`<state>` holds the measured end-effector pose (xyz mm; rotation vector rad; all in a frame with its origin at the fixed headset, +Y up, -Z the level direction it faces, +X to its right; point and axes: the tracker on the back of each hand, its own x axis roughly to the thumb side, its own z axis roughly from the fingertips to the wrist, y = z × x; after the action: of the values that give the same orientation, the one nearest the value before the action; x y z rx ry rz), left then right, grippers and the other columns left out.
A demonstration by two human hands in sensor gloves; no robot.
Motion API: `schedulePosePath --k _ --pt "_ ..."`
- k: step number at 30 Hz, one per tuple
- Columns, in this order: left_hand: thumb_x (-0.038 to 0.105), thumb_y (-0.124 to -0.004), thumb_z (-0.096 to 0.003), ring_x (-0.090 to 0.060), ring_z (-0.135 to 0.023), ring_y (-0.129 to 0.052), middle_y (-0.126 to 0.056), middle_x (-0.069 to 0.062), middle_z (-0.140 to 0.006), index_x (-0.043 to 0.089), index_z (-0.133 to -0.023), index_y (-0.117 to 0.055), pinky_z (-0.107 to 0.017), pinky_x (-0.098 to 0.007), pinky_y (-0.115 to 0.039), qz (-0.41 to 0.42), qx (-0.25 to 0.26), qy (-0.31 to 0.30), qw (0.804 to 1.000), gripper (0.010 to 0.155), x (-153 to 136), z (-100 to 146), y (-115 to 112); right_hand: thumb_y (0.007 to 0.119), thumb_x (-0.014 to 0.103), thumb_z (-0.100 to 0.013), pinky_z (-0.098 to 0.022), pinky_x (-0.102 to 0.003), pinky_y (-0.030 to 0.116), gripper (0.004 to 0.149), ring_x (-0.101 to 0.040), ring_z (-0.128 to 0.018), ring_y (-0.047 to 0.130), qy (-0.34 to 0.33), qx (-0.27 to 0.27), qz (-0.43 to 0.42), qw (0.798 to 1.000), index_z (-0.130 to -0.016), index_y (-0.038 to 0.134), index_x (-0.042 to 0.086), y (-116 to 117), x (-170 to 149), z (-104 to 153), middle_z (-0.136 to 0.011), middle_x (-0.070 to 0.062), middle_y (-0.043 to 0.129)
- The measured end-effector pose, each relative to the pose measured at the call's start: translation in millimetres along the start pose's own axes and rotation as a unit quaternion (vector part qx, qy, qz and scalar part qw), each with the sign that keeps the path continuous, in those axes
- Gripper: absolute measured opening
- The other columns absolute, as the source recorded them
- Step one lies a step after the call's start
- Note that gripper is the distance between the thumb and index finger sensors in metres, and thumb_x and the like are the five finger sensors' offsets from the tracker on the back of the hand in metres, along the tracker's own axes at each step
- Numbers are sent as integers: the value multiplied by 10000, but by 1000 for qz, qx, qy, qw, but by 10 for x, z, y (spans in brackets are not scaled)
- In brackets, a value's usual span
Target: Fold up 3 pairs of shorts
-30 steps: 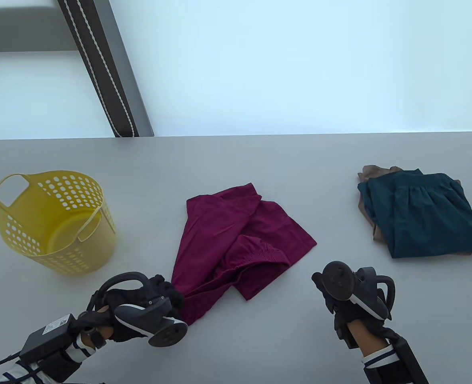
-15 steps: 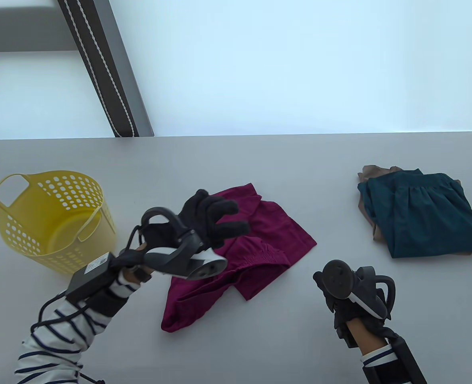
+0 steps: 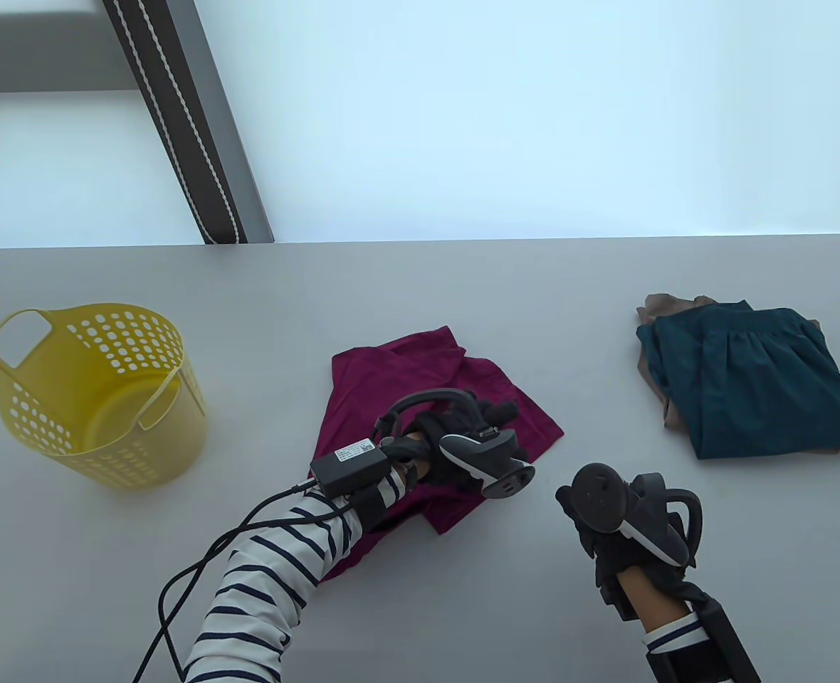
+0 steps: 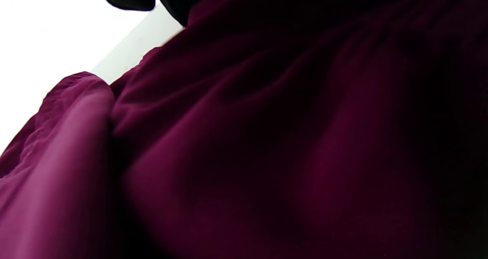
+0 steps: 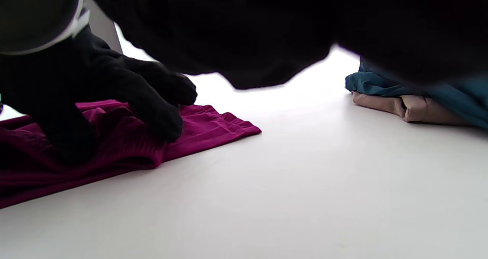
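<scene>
Crumpled maroon shorts lie at the table's middle and fill the left wrist view. My left hand sits on their right part, by the gathered waistband. In the right wrist view its fingers curl down into the maroon cloth and grip a fold. My right hand rests on the table just right of the shorts, fingers loosely curled and holding nothing. Folded teal shorts lie on folded tan shorts at the right; that stack also shows in the right wrist view.
A yellow perforated basket stands upright at the left of the grey table. A cable trails from my left wrist toward the near edge. Beyond the far edge a dark slanted post crosses a bright background.
My left hand let go of the shorts' near-left corner, rose open over them, then came down on their right part by the waistband. The right hand has hardly moved.
</scene>
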<state>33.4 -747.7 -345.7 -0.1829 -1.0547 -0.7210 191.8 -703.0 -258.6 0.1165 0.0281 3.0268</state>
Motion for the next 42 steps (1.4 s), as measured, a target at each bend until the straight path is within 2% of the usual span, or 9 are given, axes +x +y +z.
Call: schedulePosePath --k 7,10,15,17,24,28,34,39,42 --pt "499 -702 -337 -341 -1041 -722 -433 -185 -1181 464 -833 -495 -740 -574 -666 36 58 15 998 539 27 59 49 664 452 -485 -84 -411 824 396 -202 -12 955 -1 -2 -6 1000 -376 899 154 6 12 0 -180 -50 952" --pt "522 -716 -329 -315 -1015 -798 -547 -137 -1166 448 -787 -534 -725 -560 -715 68 112 38 991 498 -32 154 202 647 484 -481 -185 -451 824 434 -267 -170 999 -13 -11 -34 999 -520 878 119 10 29 11 -351 -109 968" --pt "506 -753 -343 -211 -948 -930 -740 12 -1081 386 -727 -585 -713 -527 -764 233 251 93 935 436 -344 509 663 575 641 -443 -459 -586 716 823 -493 -683 868 -84 28 -174 981 -975 568 13 113 81 12 -850 -278 764" --pt "492 -759 -356 -98 -860 -1006 -829 129 -971 367 -712 -596 -713 -492 -784 278 297 109 907 411 -470 661 813 574 672 -425 -532 -644 635 934 -564 -809 731 -93 49 -213 971 -1038 414 -14 166 99 6 -955 -316 630" --pt "485 -757 -373 -55 -755 -1038 -862 178 -855 323 -733 -591 -699 -477 -804 316 400 138 849 429 -752 1256 1203 640 650 -425 -567 -659 604 900 -531 -862 725 -71 76 -292 951 -1042 417 34 340 90 -33 -964 -235 669" --pt "490 -755 -369 -31 -723 -1039 -860 188 -828 321 -747 -576 -694 -468 -814 298 431 168 835 451 -859 1578 1206 719 492 -466 -538 -616 672 674 -460 -781 854 -43 41 -315 947 -979 576 79 239 49 -35 -887 -176 785" --pt "474 -765 -377 -4 -678 -1022 -842 192 -794 322 -791 -524 -685 -454 -824 301 459 230 803 502 -1098 2059 1055 688 409 -489 -525 -630 666 610 -494 -761 852 -42 21 -289 956 -972 596 49 123 2 -46 -888 -220 778" --pt "476 -740 -396 9 -636 -1008 -822 193 -758 312 -1008 -352 -682 -454 -822 260 466 267 802 743 -1226 2490 978 661 365 -513 -561 -653 621 542 -494 -823 807 -102 59 -458 881 -989 598 114 -39 36 -70 -903 -185 792" --pt "488 -716 -409 -8 -604 -1016 -843 184 -732 327 -1001 -523 -674 -467 -826 219 464 310 800 643 -1311 2758 976 639 351 -527 -553 -652 637 526 -466 -715 892 -135 53 -557 818 -983 612 89 -284 57 -73 -758 -177 889"
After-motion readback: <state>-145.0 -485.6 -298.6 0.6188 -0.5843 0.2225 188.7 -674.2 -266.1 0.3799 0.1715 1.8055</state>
